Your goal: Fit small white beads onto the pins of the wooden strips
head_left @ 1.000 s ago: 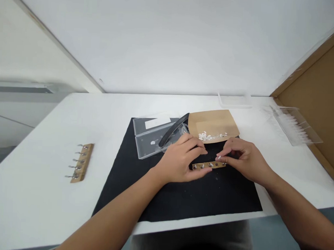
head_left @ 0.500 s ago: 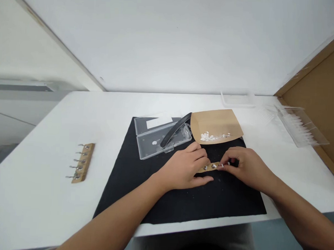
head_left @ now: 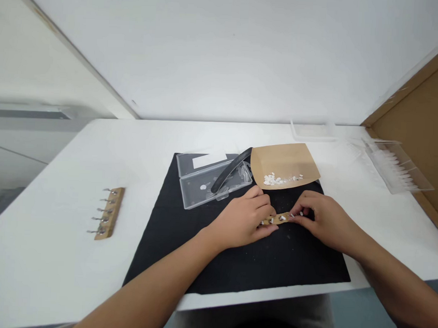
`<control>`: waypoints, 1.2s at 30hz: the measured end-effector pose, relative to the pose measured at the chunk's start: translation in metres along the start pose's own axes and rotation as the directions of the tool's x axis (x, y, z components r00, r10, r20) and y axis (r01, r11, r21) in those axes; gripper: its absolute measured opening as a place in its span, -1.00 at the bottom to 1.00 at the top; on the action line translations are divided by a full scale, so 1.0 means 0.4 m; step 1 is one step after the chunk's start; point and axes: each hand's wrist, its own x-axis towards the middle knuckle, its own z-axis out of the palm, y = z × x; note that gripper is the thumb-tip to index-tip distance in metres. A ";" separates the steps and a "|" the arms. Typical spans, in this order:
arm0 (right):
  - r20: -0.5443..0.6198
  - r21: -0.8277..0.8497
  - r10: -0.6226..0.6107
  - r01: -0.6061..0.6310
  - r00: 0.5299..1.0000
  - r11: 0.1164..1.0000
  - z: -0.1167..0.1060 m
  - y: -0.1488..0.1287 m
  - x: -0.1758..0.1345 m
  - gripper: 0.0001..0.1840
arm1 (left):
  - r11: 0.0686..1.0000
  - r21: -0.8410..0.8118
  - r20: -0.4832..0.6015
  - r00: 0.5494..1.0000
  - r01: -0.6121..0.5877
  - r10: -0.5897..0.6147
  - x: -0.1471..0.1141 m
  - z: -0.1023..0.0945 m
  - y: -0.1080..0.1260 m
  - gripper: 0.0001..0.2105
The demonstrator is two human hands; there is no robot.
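Observation:
A narrow tan strip (head_left: 276,219) with small metal fittings lies over the black mat, white bits showing on several of the fittings. My left hand (head_left: 247,216) is closed on its left part, thumb at the near edge and fingers over the far edge. At the right end my right hand (head_left: 320,217) pinches with thumb and index finger; the fingertips cover part of the strip and its small white bits. Just beyond the hands, a brown paper tray (head_left: 284,159) contains a scatter of white pieces (head_left: 272,179).
A clear plastic box (head_left: 196,197) stands open with clear pieces inside and a curved black file (head_left: 229,171) across it. On the left lies another tan strip (head_left: 111,215) with metal clips. A clear case of tips (head_left: 396,167) sits far right. Under the work is a black mat (head_left: 236,271).
My left thumb has moved in against the strip's near edge, and more of the strip's left fittings now show. My right hand stays at the right end, its fingertips slightly shifted.

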 end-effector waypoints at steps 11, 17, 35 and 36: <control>-0.039 -0.026 -0.021 0.020 0.999 0.999 0.002 0.005 -0.005 -0.92 | 1.000 -0.014 0.001 1.000 -0.001 0.001 0.000 0.004 0.001 -0.81; -0.024 -0.007 -0.030 0.030 0.999 1.000 -0.001 0.011 -0.004 -0.94 | 1.000 0.000 -0.010 1.000 -0.003 0.003 0.000 0.003 0.004 -0.83; 0.001 -0.024 -0.071 0.071 0.997 0.997 -0.014 0.011 -0.011 -0.93 | 1.000 -0.018 -0.013 1.000 0.015 -0.015 -0.002 0.007 0.007 -0.83; -0.004 -0.017 -0.072 0.072 0.997 0.997 -0.014 0.011 -0.011 -0.92 | 1.000 -0.020 -0.012 1.000 0.018 -0.018 -0.002 0.007 0.006 -0.83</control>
